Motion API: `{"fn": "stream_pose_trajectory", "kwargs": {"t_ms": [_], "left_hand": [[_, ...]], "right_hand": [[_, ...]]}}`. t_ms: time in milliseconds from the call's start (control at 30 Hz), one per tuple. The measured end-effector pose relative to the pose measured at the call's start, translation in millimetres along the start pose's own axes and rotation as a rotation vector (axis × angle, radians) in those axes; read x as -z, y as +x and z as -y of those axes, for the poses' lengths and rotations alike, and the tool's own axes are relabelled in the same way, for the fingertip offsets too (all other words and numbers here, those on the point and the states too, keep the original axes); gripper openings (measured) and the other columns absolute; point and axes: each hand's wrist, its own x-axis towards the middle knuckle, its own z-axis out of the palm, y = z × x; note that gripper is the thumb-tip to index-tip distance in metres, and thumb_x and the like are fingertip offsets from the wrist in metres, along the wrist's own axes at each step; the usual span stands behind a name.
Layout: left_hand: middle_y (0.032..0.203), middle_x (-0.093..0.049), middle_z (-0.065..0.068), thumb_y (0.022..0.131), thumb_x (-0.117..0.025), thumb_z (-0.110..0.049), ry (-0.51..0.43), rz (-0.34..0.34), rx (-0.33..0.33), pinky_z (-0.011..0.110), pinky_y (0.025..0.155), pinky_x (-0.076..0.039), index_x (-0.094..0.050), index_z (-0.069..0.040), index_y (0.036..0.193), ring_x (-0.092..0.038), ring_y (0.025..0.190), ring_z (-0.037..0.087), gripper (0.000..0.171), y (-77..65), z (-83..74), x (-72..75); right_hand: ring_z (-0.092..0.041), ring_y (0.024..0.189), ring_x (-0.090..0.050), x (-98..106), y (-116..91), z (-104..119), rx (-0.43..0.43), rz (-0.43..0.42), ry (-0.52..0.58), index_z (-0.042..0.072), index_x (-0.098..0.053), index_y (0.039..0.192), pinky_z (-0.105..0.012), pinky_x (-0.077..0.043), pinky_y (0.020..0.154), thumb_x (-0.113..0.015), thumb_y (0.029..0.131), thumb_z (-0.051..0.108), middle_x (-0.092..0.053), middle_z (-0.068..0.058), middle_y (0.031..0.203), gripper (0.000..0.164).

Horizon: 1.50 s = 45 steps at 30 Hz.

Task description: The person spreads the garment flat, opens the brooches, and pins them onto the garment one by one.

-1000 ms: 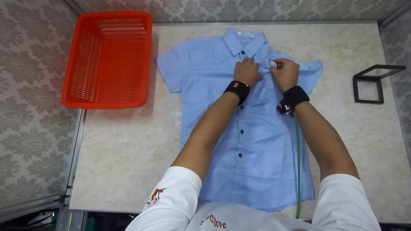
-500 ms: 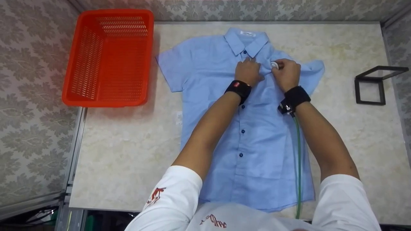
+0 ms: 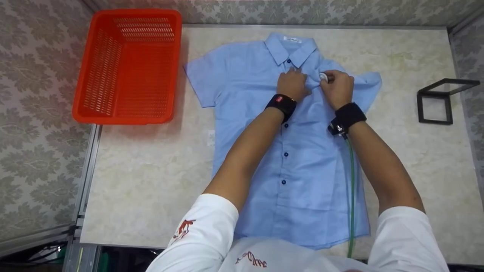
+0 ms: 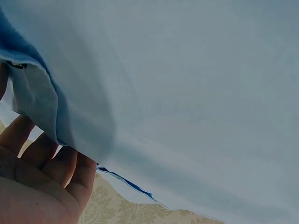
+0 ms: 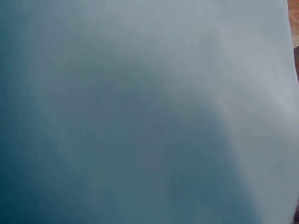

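A light-blue short-sleeved shirt [image 3: 249,102] lies front up on the table, its collar at the far side. My left hand [image 3: 292,84] grips the shirt at the button strip just below the collar. In the left wrist view its fingers [image 4: 56,163] pass behind a fold of cloth, which hides their tips. My right hand [image 3: 337,88] pinches a round white badge-like disc [image 3: 323,76] against the chest, on the right of the strip. Creases run between the two hands. Only blurred pale-blue cloth [image 5: 140,116] fills most of the right wrist view.
An orange-red plastic basket [image 3: 145,79] stands at the back left corner of the table [image 3: 151,181]. A black hinged frame [image 3: 435,107] stands open on the right. A green cable [image 3: 352,189] runs from the right wrist strap over the shirt.
Both hands keep their places on the shirt. The whole head view has shifted very slightly.
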Motion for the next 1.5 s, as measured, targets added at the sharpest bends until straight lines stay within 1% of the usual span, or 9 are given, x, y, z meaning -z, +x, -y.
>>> {"fn": "stream_pose_trajectory", "kwargs": {"t_ms": [233, 333, 433, 633, 733, 867, 1033, 1267, 1500], "left_hand": [[0.142, -0.058, 0.002, 0.093, -0.067, -0.050, -0.022, 0.035, -0.045, 0.040, 0.102, -0.043, -0.063, -0.020, 0.137, -0.052, 0.129, 0.022, 0.053, -1.2, 11.3, 5.8], [0.145, -0.056, 0.000, 0.096, -0.065, -0.046, -0.148, 0.061, -0.044, 0.036, 0.106, -0.041, -0.058, -0.020, 0.142, -0.051, 0.132, 0.018, 0.053, -2.2, 25.1, 13.5], [0.141, -0.058, -0.001, 0.099, -0.063, -0.037, -0.254, 0.044, -0.014, 0.031, 0.106, -0.040, -0.057, -0.019, 0.144, -0.052, 0.130, 0.016, 0.049, -2.8, 47.2, 24.3], [0.142, -0.054, 0.009, 0.098, -0.063, -0.035, -0.167, -0.033, 0.143, 0.037, 0.107, -0.041, -0.054, -0.012, 0.146, -0.049, 0.130, 0.025, 0.054, -9.9, 107.2, 43.9], [0.152, -0.042, 0.017, 0.094, -0.067, -0.047, -0.102, 0.006, 0.244, 0.044, 0.111, -0.035, -0.043, -0.009, 0.152, -0.039, 0.138, 0.034, 0.074, -16.4, 133.3, 44.2], [0.162, -0.021, 0.021, 0.084, -0.069, -0.066, -0.060, 0.108, 0.348, 0.052, 0.113, -0.028, -0.029, -0.019, 0.160, -0.021, 0.145, 0.044, 0.098, -22.1, 155.2, 35.3], [0.165, -0.012, 0.022, 0.081, -0.067, -0.072, -0.094, 0.150, 0.370, 0.059, 0.114, -0.024, -0.027, -0.029, 0.160, -0.011, 0.147, 0.050, 0.098, -24.1, 161.4, 28.8], [0.166, -0.010, 0.020, 0.082, -0.067, -0.071, -0.110, 0.138, 0.379, 0.059, 0.116, -0.020, -0.027, -0.031, 0.160, -0.008, 0.148, 0.049, 0.097, -27.4, 154.8, 31.9], [0.166, -0.008, 0.020, 0.083, -0.066, -0.070, -0.137, 0.148, 0.369, 0.059, 0.117, -0.018, -0.026, -0.031, 0.160, -0.005, 0.149, 0.048, 0.096, -30.9, 149.0, 32.9]], "right_hand": [[-0.027, 0.101, -0.069, -2, 1, -2, 0.006, 0.073, 0.056, -0.001, -0.068, 0.124, -0.039, -0.052, 0.089, -0.064, 0.095, 0.013, -0.072, -0.018, 0.112, 0.033], [-0.027, 0.107, -0.067, 1, 1, -6, 0.010, 0.099, 0.099, -0.001, -0.064, 0.129, -0.038, -0.051, 0.094, -0.064, 0.098, 0.021, -0.070, -0.018, 0.118, 0.038], [-0.030, 0.106, -0.067, 8, 2, -10, 0.024, 0.053, 0.123, -0.003, -0.065, 0.127, -0.039, -0.050, 0.094, -0.059, 0.101, 0.027, -0.070, -0.019, 0.117, 0.040], [-0.037, 0.109, -0.058, 32, 17, -22, 0.035, -0.067, 0.005, -0.004, -0.067, 0.122, -0.044, -0.044, 0.097, -0.049, 0.104, 0.013, -0.065, -0.023, 0.118, 0.031], [-0.043, 0.115, -0.052, 44, 25, -33, 0.024, -0.038, -0.097, -0.005, -0.065, 0.125, -0.050, -0.040, 0.100, -0.051, 0.100, 0.007, -0.063, -0.026, 0.123, 0.032], [-0.052, 0.115, -0.053, 53, 27, -47, -0.036, 0.089, -0.229, -0.010, -0.055, 0.136, -0.057, -0.040, 0.100, -0.053, 0.098, 0.010, -0.060, -0.033, 0.126, 0.043], [-0.059, 0.111, -0.054, 53, 22, -55, -0.070, 0.241, -0.337, -0.013, -0.045, 0.142, -0.064, -0.041, 0.096, -0.046, 0.103, 0.024, -0.056, -0.042, 0.124, 0.054], [-0.060, 0.112, -0.051, 54, 23, -50, -0.069, 0.345, -0.340, -0.016, -0.037, 0.144, -0.066, -0.040, 0.096, -0.044, 0.104, 0.038, -0.051, -0.046, 0.124, 0.067], [-0.057, 0.117, -0.045, 60, 12, -54, -0.060, 0.267, -0.404, -0.020, -0.046, 0.133, -0.067, -0.039, 0.093, -0.063, 0.094, 0.028, -0.049, -0.041, 0.125, 0.064]]}}
